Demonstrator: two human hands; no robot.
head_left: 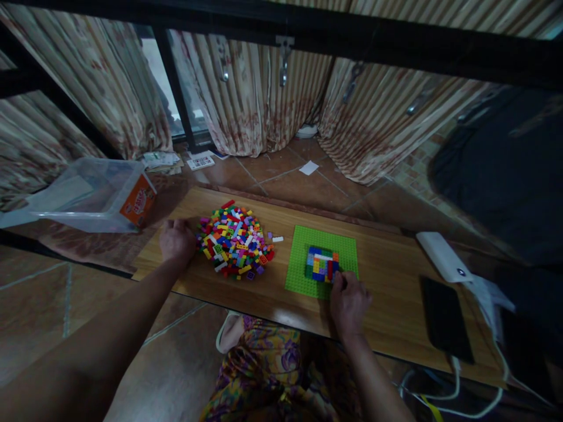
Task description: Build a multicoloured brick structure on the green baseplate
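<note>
A heap of several small coloured bricks (235, 239) lies on a low wooden table (387, 275). My left hand (177, 240) rests on the table at the heap's left edge, fingers curled, touching the nearest bricks. To the right lies a green baseplate (303, 261) carrying a small block of mixed-colour bricks (322, 264). My right hand (349, 299) sits at the baseplate's near right corner, its fingertips against the block's lower right side. Whether a brick is pinched in either hand is hidden.
A clear plastic tub (94, 193) with an orange label lies tilted on the floor at the left. A white power bank (442, 255) and a black phone (446, 319) lie on the table's right end, with white cables. Curtains hang behind; papers lie on the tiled floor.
</note>
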